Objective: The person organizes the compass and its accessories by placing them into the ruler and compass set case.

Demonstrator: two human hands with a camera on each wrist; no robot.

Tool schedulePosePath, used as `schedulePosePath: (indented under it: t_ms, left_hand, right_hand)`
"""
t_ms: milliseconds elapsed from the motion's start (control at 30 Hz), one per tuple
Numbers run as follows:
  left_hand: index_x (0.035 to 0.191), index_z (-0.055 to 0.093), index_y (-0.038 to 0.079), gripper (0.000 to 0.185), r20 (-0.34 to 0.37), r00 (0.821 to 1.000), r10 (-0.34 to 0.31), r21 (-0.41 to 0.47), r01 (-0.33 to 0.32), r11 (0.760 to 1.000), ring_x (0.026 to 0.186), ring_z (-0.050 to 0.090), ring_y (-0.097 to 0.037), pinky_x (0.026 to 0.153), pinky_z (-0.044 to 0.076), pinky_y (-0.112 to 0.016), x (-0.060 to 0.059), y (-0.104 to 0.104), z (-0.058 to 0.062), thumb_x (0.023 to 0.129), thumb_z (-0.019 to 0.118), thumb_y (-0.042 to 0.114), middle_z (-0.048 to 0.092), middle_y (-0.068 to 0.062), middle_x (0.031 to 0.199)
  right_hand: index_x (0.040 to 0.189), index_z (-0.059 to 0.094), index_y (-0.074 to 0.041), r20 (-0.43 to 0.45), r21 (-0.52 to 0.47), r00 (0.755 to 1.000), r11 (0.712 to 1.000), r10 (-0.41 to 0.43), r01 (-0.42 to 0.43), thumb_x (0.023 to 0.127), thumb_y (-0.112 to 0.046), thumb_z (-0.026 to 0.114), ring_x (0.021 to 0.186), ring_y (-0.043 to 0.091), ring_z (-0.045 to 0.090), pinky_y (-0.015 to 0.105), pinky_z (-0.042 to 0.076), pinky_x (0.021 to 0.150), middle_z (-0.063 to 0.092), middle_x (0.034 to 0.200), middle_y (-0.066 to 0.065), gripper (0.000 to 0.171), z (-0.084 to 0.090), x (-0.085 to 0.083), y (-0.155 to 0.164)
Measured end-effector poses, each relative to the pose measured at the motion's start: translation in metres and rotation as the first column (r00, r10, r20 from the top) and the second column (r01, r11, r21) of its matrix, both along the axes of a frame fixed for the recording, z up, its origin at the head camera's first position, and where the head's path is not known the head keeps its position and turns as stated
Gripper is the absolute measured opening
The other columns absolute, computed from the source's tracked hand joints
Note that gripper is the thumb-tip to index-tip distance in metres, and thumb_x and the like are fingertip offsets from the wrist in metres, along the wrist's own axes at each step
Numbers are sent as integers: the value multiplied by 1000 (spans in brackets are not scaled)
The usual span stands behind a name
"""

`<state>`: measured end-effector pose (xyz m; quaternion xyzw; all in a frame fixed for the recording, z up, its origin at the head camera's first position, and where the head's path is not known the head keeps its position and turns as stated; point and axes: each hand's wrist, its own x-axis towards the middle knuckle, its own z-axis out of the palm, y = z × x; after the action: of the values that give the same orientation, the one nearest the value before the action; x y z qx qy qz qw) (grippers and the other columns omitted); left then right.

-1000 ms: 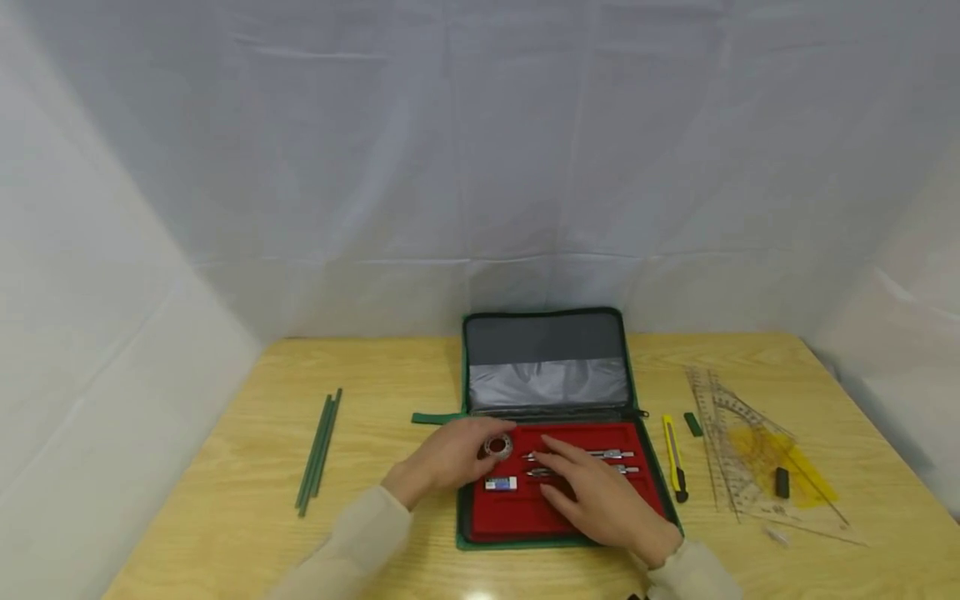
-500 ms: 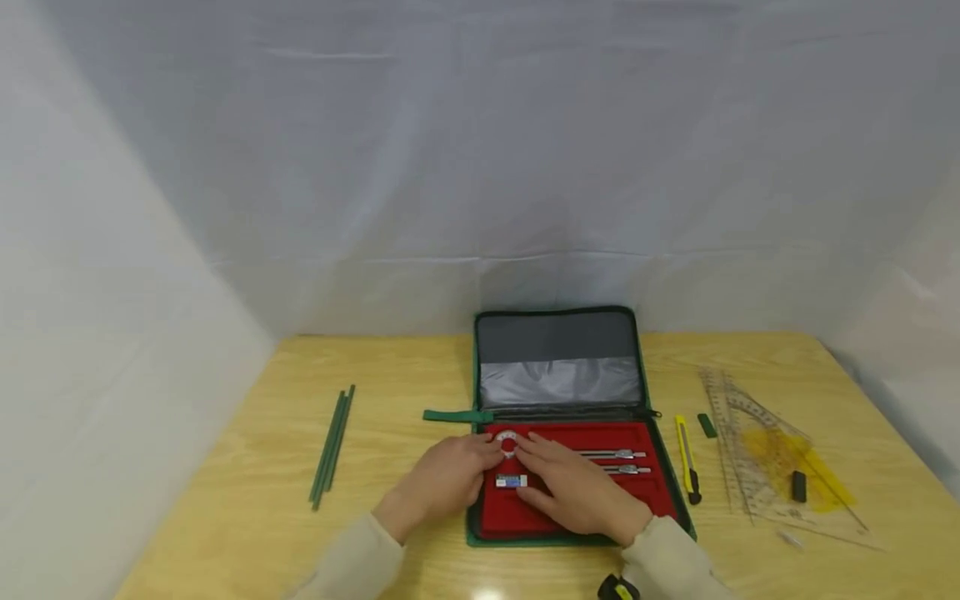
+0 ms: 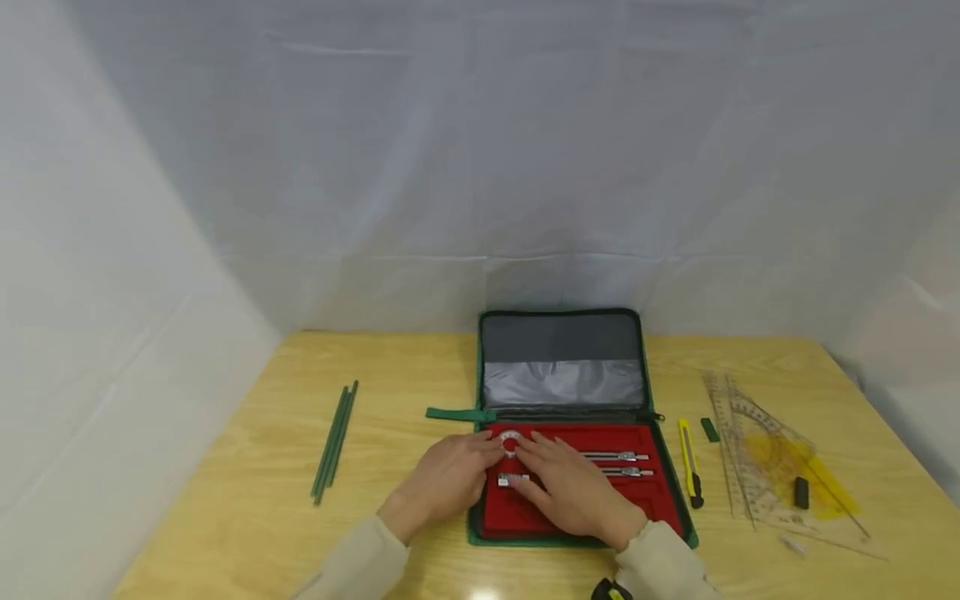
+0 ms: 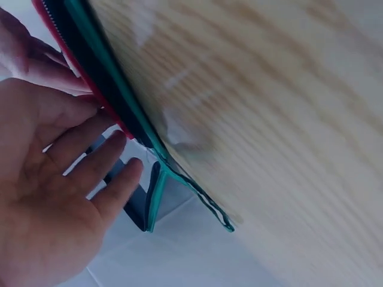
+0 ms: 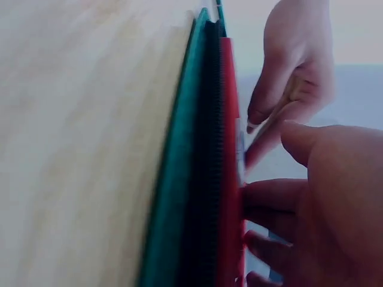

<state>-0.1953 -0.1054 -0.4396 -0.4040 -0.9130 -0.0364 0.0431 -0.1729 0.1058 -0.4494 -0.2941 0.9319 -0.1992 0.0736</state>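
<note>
partly hidden tape roll (image 3: 510,441) under both hands' fingers (image 3: 487,447)

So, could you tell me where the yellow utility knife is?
In the head view, the yellow utility knife lies on the table right of the open case, left of the rulers.

the head view looks forward and down from above the near table (image 3: 247,450) edge, well back, taking in the whole open case (image 3: 564,333) at 12 o'clock. the left wrist view sits very near, low at the case's green edge (image 4: 157,197), tilted, with the left hand (image 4: 42,203) filling 8 o'clock. the right wrist view skims along the same case rim (image 5: 179,179), the right hand (image 5: 323,197) at 4 o'clock. all three share the case and table.
</note>
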Motion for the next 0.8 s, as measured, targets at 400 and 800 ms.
schedulePosePath:
  t_ms: [400, 800]
  left_hand:
    - [123, 64, 4, 34, 51, 995, 87, -37, -85, 996, 122, 52, -20, 98, 43, -34, 6, 8, 2, 90, 54, 7, 57, -7, 131]
    - [123, 63, 4, 33, 74, 990, 118, -7, -118, 993, 120, 53, -19, 94, 45, -32, 8, 12, 5, 92, 53, 9, 57, -7, 131]
  right_hand:
    - [141, 46, -4, -31, 27, 999, 999, -41, 42, 99, -52, 37, 139, 26, 27, 48, 19, 111, 39, 147, 8, 64, -1, 2, -6]
    - [137, 51, -3, -40, 10, 999, 1000, -28, 29, 100, -50, 39, 136, 26, 33, 48, 23, 110, 45, 143, 10, 61, 1, -2, -4]
